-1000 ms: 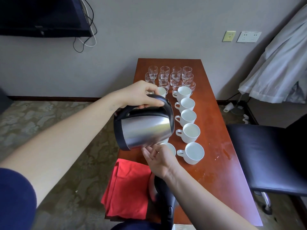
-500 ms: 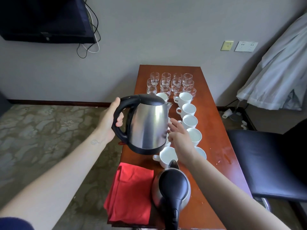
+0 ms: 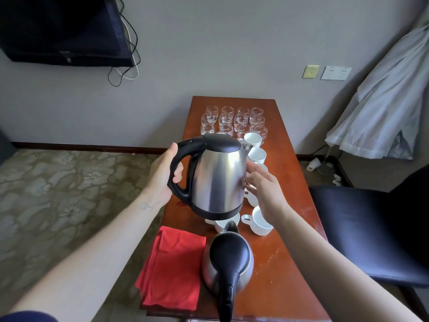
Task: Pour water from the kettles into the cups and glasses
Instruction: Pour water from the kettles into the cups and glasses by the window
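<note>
My left hand (image 3: 163,175) grips the black handle of a steel kettle (image 3: 220,175), held upright in the air over the near cups. My right hand (image 3: 264,189) is open, its fingers resting against the kettle's right side. A second steel kettle (image 3: 228,261) with a black lid stands on the table (image 3: 297,201) near the front edge. White cups (image 3: 256,155) run in rows down the table's middle, partly hidden behind the raised kettle and my right hand. Several small clear glasses (image 3: 234,119) stand grouped at the far end.
A folded red cloth (image 3: 173,267) lies at the table's near left corner. A black chair (image 3: 376,231) stands close on the right. A dark screen (image 3: 62,31) with cables hangs on the wall at upper left. Pale fabric (image 3: 383,108) hangs at the right.
The kettle went from tilted on its side to upright, my left hand shifting to the handle's back. My right hand moved from under the kettle to its right side.
</note>
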